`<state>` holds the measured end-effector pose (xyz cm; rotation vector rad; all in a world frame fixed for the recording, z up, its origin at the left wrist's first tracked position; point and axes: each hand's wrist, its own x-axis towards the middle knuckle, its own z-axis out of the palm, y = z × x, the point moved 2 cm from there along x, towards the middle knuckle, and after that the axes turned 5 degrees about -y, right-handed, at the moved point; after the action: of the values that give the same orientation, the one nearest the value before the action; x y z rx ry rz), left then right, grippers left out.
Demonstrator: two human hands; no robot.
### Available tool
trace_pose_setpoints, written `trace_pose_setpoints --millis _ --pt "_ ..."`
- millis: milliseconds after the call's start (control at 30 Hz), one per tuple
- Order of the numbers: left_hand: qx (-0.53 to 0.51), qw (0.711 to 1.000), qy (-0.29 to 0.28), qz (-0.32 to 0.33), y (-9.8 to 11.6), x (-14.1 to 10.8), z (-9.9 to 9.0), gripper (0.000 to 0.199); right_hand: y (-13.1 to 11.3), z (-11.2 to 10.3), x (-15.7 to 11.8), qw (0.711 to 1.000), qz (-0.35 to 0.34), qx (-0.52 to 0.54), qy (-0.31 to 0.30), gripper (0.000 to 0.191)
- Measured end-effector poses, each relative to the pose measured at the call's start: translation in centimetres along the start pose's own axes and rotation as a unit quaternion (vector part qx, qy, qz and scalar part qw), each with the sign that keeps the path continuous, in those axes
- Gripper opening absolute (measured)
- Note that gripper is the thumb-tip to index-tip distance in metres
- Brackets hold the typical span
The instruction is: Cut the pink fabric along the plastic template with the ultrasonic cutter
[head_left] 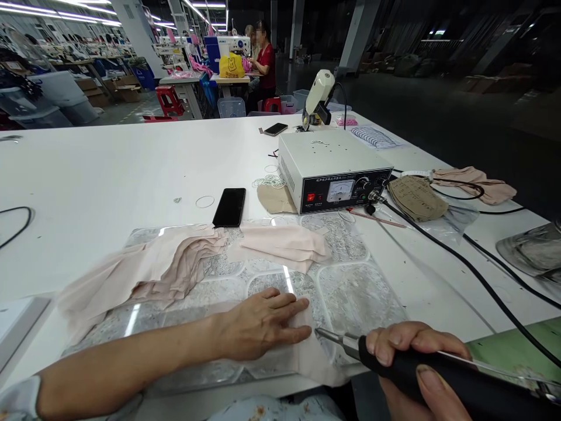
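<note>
My left hand (263,324) lies flat, palm down, on a pale pink fabric piece (311,358) near the table's front edge, thumb and fingers apart. My right hand (421,356) is wrapped round the black grip of an ultrasonic handpiece (350,344). Its pointed metal tip is beside my left fingertips, at the fabric's edge; whether it touches cannot be made out. Under the fabric is a clear-topped, stone-patterned mat (359,292). Farther back on it lie a layered stack of pink fabric pieces (166,263) and a smaller folded pile (284,242).
A grey control box (337,166) stands behind the mat; its black cable (460,263) runs along the right. Around it are a black phone (230,207), another phone (276,129), a brown pattern piece (416,197) and a glass jar (532,251). People sit at sewing machines beyond.
</note>
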<state>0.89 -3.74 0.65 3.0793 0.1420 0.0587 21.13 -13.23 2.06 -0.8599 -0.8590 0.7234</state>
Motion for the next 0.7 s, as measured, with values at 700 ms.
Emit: trace_pose_setpoints --millis 700 --pt "0.01 1.0 -0.003 0.002 0.0 0.0 0.0 0.04 0.6 0.9 0.7 0.998 -0.036 -0.048 -0.025 0.006"
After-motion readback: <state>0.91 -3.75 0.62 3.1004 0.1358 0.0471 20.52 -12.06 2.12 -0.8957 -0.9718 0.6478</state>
